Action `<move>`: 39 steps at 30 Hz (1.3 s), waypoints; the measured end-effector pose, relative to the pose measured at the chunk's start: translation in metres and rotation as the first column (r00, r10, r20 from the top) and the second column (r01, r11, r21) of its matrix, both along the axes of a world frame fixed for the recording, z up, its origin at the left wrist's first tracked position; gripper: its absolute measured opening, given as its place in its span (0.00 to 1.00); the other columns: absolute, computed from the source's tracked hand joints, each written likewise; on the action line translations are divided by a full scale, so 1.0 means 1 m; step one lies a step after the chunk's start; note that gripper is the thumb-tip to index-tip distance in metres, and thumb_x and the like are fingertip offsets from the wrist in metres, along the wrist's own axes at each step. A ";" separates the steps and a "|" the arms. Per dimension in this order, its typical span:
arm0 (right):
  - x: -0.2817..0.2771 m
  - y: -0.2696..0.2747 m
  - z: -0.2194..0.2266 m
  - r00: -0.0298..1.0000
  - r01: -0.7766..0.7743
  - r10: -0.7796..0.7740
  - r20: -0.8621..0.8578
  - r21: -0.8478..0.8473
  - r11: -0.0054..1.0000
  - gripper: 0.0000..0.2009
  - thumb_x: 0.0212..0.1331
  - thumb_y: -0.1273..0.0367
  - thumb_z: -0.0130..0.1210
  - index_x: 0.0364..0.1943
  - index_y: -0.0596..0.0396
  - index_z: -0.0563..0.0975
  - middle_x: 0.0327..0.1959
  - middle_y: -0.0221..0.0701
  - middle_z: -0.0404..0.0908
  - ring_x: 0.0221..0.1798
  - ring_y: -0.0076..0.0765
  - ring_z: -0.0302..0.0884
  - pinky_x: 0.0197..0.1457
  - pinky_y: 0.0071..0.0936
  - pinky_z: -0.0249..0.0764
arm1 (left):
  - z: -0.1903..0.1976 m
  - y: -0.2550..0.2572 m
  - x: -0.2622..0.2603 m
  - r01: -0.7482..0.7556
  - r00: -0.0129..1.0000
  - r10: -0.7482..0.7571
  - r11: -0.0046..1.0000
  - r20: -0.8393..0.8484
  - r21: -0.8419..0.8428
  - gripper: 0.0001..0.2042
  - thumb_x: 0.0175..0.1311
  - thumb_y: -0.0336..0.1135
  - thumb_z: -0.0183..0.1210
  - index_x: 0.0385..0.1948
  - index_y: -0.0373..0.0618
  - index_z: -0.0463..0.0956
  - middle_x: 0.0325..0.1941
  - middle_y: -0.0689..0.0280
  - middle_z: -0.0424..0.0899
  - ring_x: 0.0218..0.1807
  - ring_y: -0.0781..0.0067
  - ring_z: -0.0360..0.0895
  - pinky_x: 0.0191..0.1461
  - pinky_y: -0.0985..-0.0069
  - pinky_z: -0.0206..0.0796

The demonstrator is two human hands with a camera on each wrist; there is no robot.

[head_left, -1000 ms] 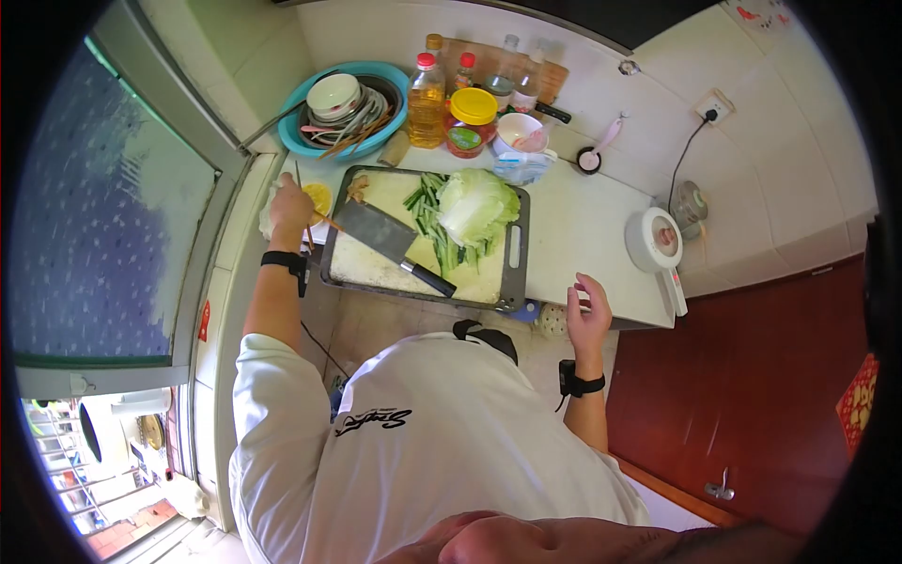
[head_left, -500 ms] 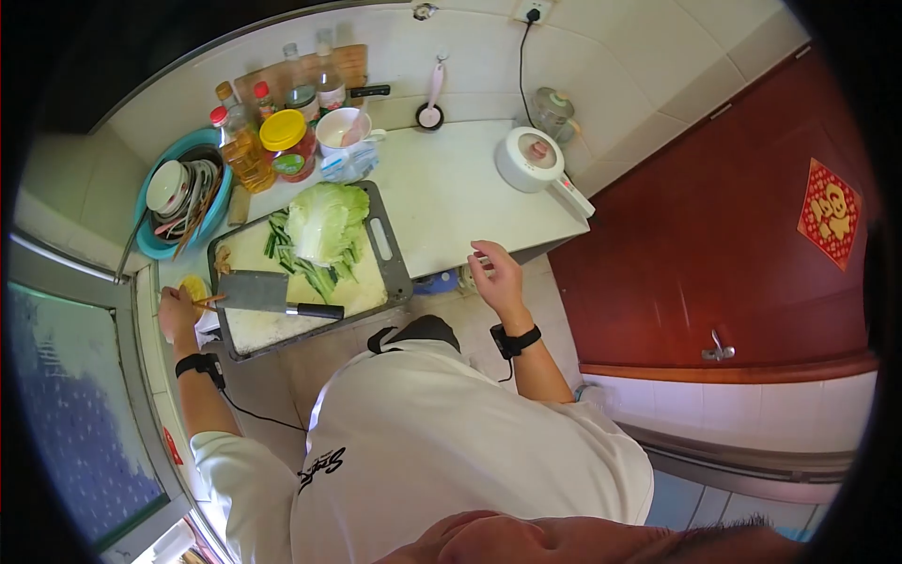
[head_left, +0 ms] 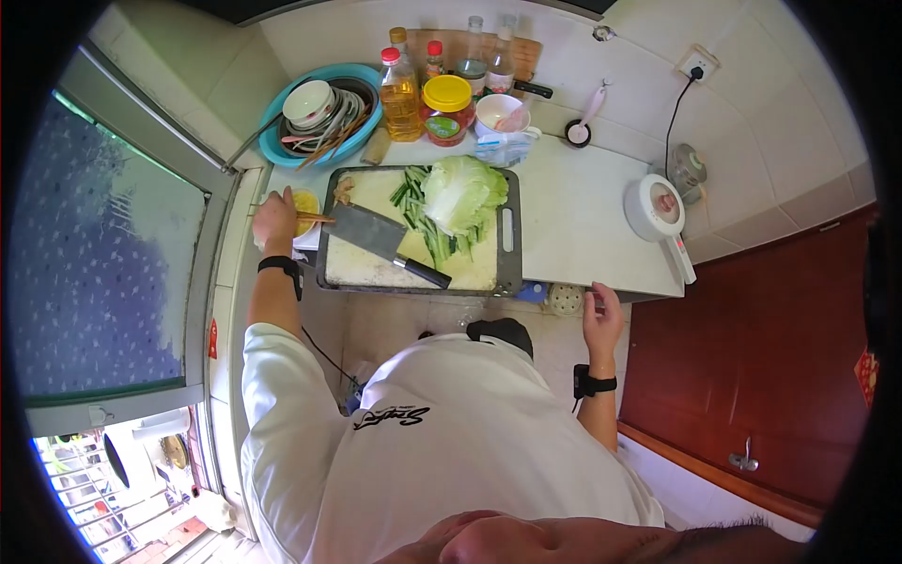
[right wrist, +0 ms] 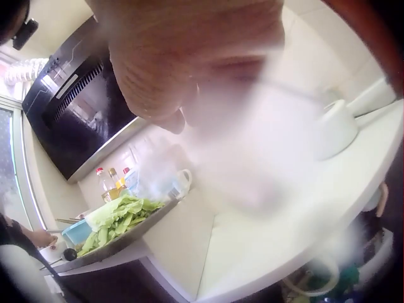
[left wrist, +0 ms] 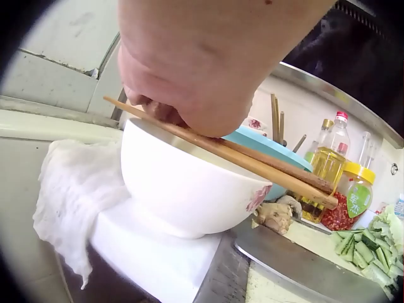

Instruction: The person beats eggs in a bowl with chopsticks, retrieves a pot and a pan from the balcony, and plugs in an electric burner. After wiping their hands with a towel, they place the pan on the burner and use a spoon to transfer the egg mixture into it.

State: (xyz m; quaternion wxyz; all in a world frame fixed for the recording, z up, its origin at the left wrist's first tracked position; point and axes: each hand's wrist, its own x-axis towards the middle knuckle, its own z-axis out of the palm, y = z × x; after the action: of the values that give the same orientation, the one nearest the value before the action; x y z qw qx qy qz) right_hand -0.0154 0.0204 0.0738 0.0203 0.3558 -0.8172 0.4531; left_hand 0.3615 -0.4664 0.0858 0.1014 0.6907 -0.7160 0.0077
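My left hand [head_left: 274, 224] is at a white bowl [left wrist: 183, 183] with yellow contents, at the counter's left end. Its fingers curl at a pair of wooden chopsticks [left wrist: 252, 165], which lie slantwise across the bowl's rim, thick ends toward the cutting board [head_left: 362, 273]. On that board are a cleaver [head_left: 368, 230] with a black handle, a piece of ginger [head_left: 344, 191], cut green strips [head_left: 440, 242] and a pale green leafy head [head_left: 463, 195]. My right hand [head_left: 603, 320] hangs by the counter's front edge, fingers loosely bent and holding nothing.
A blue basin [head_left: 272, 141] of dishes stands at the back left. Beside it are an oil bottle [head_left: 401, 111], a yellow-lidded jar [head_left: 447, 113] and a white cup [head_left: 498, 115]. A white electric pot [head_left: 648, 211] is at the right end. A white cloth [left wrist: 69, 189] hangs near the bowl.
The head view swung right, then back. The chopsticks, steeper a second ago, now lie flatter across the bowl under my left hand. My right hand has dropped slightly to the counter's right front.
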 end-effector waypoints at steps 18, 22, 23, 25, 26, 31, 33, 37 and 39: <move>0.002 0.008 0.014 1.000 0.008 -0.008 0.002 0.021 1.000 0.11 0.58 0.74 0.58 0.45 0.57 0.78 0.42 0.33 0.81 0.39 0.26 0.80 0.33 0.20 0.77 | 0.013 0.000 -0.005 0.048 0.999 -0.046 0.997 0.024 -0.053 0.22 0.67 0.57 0.45 0.34 0.49 0.81 0.33 0.54 0.84 0.37 0.50 0.82 0.39 0.57 0.73; -0.008 0.019 0.005 0.998 0.019 -0.020 0.053 0.018 1.000 0.11 0.58 0.74 0.58 0.45 0.56 0.78 0.41 0.32 0.81 0.37 0.24 0.79 0.32 0.18 0.76 | 0.028 0.020 0.007 0.114 0.961 -0.162 0.970 -0.225 -0.214 0.21 0.66 0.57 0.47 0.35 0.49 0.80 0.31 0.55 0.84 0.34 0.51 0.82 0.36 0.58 0.72; -0.009 0.021 0.007 0.999 0.008 -0.010 0.043 0.059 0.998 0.10 0.58 0.74 0.58 0.45 0.55 0.78 0.41 0.31 0.80 0.37 0.22 0.79 0.31 0.18 0.75 | 0.052 0.049 0.004 0.136 0.913 -0.210 0.965 -0.349 -0.225 0.18 0.67 0.53 0.50 0.39 0.49 0.80 0.29 0.55 0.84 0.33 0.54 0.82 0.35 0.63 0.72; -0.015 0.027 0.004 0.998 -0.043 0.038 0.040 0.126 0.991 0.11 0.58 0.73 0.58 0.45 0.55 0.78 0.41 0.31 0.80 0.37 0.23 0.79 0.31 0.18 0.76 | 0.062 0.087 0.016 0.159 0.774 -0.323 0.932 -0.545 -0.326 0.12 0.66 0.36 0.53 0.49 0.48 0.78 0.35 0.59 0.84 0.39 0.70 0.82 0.36 0.71 0.72; -0.020 0.029 0.000 0.996 -0.081 0.077 0.038 0.141 0.987 0.11 0.57 0.74 0.59 0.45 0.55 0.78 0.41 0.31 0.80 0.36 0.24 0.79 0.31 0.18 0.76 | 0.071 0.113 0.019 0.177 0.624 -0.411 0.903 -0.664 -0.392 0.15 0.63 0.26 0.48 0.50 0.44 0.76 0.43 0.61 0.84 0.45 0.73 0.81 0.40 0.74 0.74; -0.049 0.036 -0.013 0.944 -0.330 0.321 0.076 0.233 0.915 0.12 0.56 0.72 0.60 0.45 0.55 0.78 0.40 0.33 0.81 0.34 0.25 0.79 0.32 0.20 0.76 | 0.099 0.237 0.008 0.062 0.572 -0.428 0.874 -0.700 -0.483 0.20 0.57 0.15 0.42 0.51 0.35 0.73 0.56 0.57 0.77 0.59 0.67 0.74 0.60 0.70 0.70; -0.067 0.043 -0.026 0.909 -0.417 0.398 0.125 0.267 0.869 0.11 0.57 0.72 0.60 0.45 0.55 0.79 0.41 0.32 0.82 0.35 0.24 0.80 0.33 0.19 0.75 | 0.102 0.280 -0.002 0.006 0.594 -0.388 0.878 -0.705 -0.478 0.20 0.58 0.15 0.41 0.51 0.35 0.72 0.57 0.56 0.77 0.61 0.65 0.73 0.62 0.68 0.69; -0.099 0.070 -0.044 0.787 -0.607 0.600 0.142 0.351 0.713 0.10 0.55 0.71 0.60 0.42 0.54 0.79 0.38 0.33 0.82 0.32 0.29 0.80 0.32 0.22 0.76 | 0.105 0.361 -0.041 -0.098 0.545 -0.360 0.869 -0.757 -0.484 0.18 0.62 0.15 0.40 0.51 0.35 0.72 0.60 0.54 0.74 0.63 0.63 0.71 0.64 0.66 0.66; -0.114 0.083 -0.056 0.699 -0.698 0.689 0.191 0.390 0.600 0.09 0.55 0.71 0.60 0.40 0.54 0.80 0.36 0.34 0.82 0.31 0.31 0.81 0.33 0.23 0.76 | 0.093 0.396 -0.058 -0.141 0.380 -0.405 0.863 -0.832 -0.485 0.15 0.66 0.17 0.42 0.51 0.35 0.72 0.62 0.53 0.73 0.63 0.64 0.71 0.65 0.66 0.65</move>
State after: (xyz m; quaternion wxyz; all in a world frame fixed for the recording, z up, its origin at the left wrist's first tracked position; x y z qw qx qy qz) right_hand -0.1294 0.1033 0.0181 -0.2451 0.6349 -0.6940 0.2348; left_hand 0.3030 -0.0707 0.1784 0.6466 0.4672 -0.5672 -0.2050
